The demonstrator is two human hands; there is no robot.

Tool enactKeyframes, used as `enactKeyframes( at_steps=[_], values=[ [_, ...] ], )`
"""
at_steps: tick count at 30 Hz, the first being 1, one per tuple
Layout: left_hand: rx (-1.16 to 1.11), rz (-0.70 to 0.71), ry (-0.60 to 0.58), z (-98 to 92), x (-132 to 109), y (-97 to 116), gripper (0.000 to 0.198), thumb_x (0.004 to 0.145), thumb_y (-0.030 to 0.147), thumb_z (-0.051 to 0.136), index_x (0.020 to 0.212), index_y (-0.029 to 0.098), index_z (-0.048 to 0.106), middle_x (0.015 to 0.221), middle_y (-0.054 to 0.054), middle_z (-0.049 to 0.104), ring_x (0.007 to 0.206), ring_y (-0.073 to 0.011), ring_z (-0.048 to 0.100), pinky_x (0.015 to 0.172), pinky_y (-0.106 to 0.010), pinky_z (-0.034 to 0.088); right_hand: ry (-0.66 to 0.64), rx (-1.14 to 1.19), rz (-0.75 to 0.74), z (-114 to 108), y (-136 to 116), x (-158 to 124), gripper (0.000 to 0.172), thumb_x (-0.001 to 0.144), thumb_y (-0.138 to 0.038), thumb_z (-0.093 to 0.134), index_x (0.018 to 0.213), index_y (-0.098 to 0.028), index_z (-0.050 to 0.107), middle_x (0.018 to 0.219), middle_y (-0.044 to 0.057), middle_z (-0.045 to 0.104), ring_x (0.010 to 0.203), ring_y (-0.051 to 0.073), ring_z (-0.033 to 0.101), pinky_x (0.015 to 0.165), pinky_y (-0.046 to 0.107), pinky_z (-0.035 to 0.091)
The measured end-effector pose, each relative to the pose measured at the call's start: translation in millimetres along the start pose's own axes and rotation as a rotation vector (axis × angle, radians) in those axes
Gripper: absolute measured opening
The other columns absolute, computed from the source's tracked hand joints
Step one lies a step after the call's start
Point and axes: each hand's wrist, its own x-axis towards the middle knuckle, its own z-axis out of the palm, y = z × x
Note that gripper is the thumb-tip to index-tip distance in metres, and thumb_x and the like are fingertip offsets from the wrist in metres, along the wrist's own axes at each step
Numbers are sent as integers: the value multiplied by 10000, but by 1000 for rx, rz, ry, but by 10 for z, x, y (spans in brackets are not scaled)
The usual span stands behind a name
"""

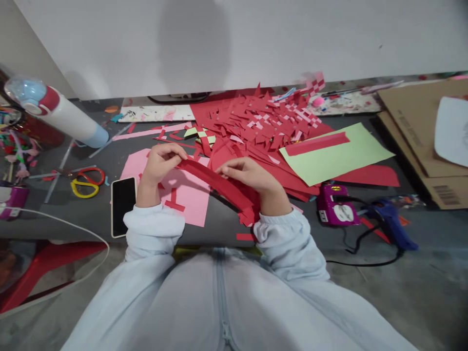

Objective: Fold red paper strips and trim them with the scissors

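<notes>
A long red paper strip [214, 181] runs between both hands above the dark table [91, 214]. My left hand [161, 163] pinches its upper left end. My right hand [248, 176] pinches it further along, and the rest of the strip curves down under that wrist. Below the hands lies a pink sheet [190, 195] with small red pieces on it. Behind them spreads a heap of red paper strips and woven red-and-pink pieces [263, 122].
A phone [123, 204] lies left of my left sleeve. Red and yellow scissors [86, 181] sit further left, a white bottle [62, 114] beyond. A green sheet [336, 153] lies right. A purple power strip [336, 207], blue glue gun [389, 222] and cardboard [420, 131] fill the right side.
</notes>
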Motion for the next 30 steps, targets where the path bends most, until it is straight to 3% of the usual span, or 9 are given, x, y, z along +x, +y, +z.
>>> enactKeyframes(
  at_steps=[3, 9, 15, 23, 30],
  values=[
    [1, -11, -42, 29, 3, 23, 183, 704, 56, 628, 687, 199, 741, 722, -4, 716, 676, -104, 639, 611, -215, 477, -97, -83, -1, 61, 4, 23, 457, 706, -595, 712, 773, -143, 709, 703, 5, 636, 656, 116, 522, 654, 261, 414],
    [16, 4, -18, 17, 3, 28, 168, 702, 66, 633, 675, 196, 736, 707, -6, 716, 670, -109, 642, 606, -217, 485, -181, -114, 33, 54, 29, 41, 570, 765, -706, 570, 621, -154, 565, 584, -33, 433, 581, 86, 369, 575, 254, 319],
    [51, -13, -10, 52, 10, 40, 135, 701, 99, 640, 673, 191, 735, 711, -18, 718, 672, -120, 647, 611, -230, 494, -212, -125, 41, 53, 53, 41, 594, 743, -713, 602, 781, -127, 694, 653, 3, 567, 639, 118, 470, 602, 254, 381],
    [79, -35, 5, 55, 4, 26, 117, 708, 133, 637, 681, 190, 735, 717, -17, 719, 669, -119, 642, 597, -233, 492, -220, -30, 47, 68, 44, 27, 601, 724, -698, 647, 875, -124, 741, 761, 31, 673, 709, 141, 579, 691, 260, 457],
    [67, -54, 4, 61, 2, 13, 139, 694, 114, 617, 686, 183, 738, 710, -14, 709, 599, -96, 602, 530, -210, 457, -198, 8, 47, 110, 42, 32, 606, 713, -719, 643, 816, -128, 726, 728, 35, 662, 694, 146, 578, 677, 269, 465]
  ],
)
